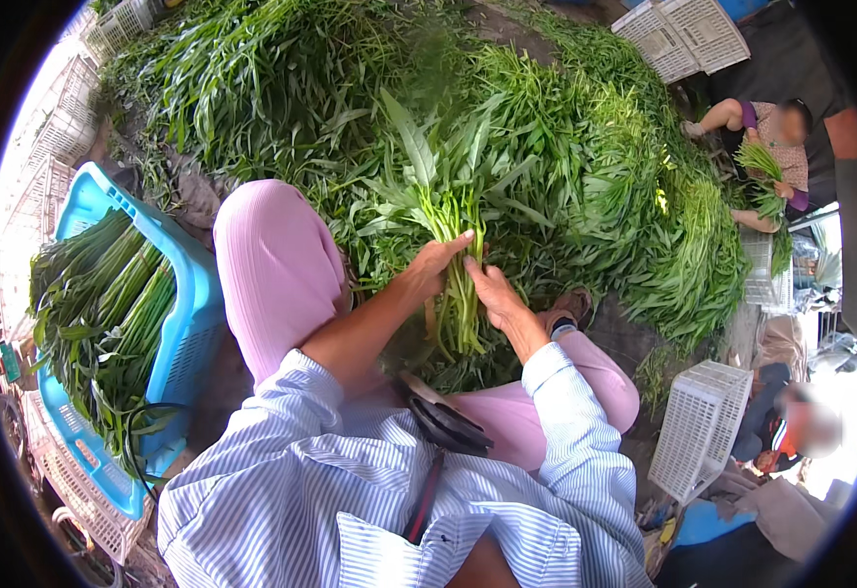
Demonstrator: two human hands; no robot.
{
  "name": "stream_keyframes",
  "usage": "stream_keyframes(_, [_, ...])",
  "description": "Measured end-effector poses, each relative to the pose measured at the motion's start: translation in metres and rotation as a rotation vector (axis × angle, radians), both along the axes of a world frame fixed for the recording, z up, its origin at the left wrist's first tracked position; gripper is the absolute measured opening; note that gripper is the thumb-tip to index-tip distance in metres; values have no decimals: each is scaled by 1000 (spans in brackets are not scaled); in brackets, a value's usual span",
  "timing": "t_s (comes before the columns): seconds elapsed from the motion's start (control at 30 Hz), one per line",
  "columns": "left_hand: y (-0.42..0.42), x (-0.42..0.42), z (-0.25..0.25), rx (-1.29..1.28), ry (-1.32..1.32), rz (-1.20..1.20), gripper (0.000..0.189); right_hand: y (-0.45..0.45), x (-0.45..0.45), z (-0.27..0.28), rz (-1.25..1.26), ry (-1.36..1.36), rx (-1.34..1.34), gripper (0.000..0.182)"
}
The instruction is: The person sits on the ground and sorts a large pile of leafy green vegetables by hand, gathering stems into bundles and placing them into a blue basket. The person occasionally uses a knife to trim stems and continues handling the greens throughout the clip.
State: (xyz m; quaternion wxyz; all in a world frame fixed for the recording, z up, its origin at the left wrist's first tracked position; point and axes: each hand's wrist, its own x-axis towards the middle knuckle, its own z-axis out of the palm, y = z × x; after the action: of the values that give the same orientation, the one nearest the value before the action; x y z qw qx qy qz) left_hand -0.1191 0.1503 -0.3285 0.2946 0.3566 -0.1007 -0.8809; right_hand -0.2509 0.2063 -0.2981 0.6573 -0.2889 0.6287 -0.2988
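Observation:
A bunch of leafy greens that look like water spinach [454,220] is held upright between my knees, leaves pointing away from me and cut stems towards me. My left hand [435,263] grips the bunch from its left side, thumb across the stems. On the right side of the stems, my right hand [496,292] is closed round the bunch, its thumb pointing up along them; its fingers are partly hidden behind the stems. Beyond and beneath the bunch spreads a large heap of loose greens [546,147].
A blue plastic basket [186,294] at my left holds several bundles of greens. White plastic crates stand at the right [700,430], upper right [682,37] and left [68,110]. One person [781,147] sits at the upper right holding greens; another person [788,426] is at the lower right.

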Motion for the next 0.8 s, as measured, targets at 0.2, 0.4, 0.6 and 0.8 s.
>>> stream_keyframes(0.2, [22,14,-33,-87,32,149,31,18,27,6,166,398,-147,28])
stream_keyframes(0.4, [27,25,-54,48,63,98,31,27,50,-1,6,198,71,27])
stream_keyframes(0.6, [27,33,-61,148,45,-12,36,19,55,-4,-204,-70,151,25])
stream_keyframes(0.8, [33,41,-58,273,-36,-148,36,27,51,-13,-115,-43,55,25])
